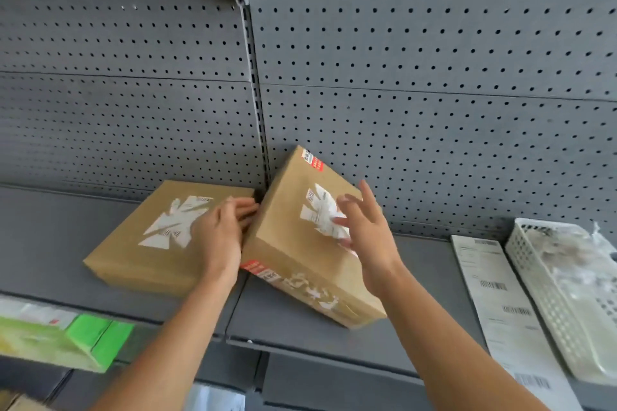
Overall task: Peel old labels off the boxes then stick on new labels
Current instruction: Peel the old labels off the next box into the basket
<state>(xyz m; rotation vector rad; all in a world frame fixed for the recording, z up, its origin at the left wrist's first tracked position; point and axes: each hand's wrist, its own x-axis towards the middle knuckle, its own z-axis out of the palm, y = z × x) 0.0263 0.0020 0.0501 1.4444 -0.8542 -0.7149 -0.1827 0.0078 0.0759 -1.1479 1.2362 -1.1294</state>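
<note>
Two flat brown cardboard boxes lie on a grey shelf [50, 237]. The left box [133, 253] lies flat and bears torn white label remnants [177, 222]. The right box [300, 264] is tilted, its far edge leaning on the pegboard, with a partly torn white label [322, 213] on top and red stickers at two corners. My left hand [222, 230] rests with straight fingers on the left box, fingertips at the right box's edge. My right hand [362, 227] hovers with spread fingers over the right box's label, thumb at the label's lower edge.
A sheet of new barcode labels [497, 304] lies on the shelf at right, beside a white perforated basket [541, 294] holding crumpled peeled scraps. A green and yellow carton [66, 340] sits on the lower left. Grey pegboard [400, 77] backs the shelf.
</note>
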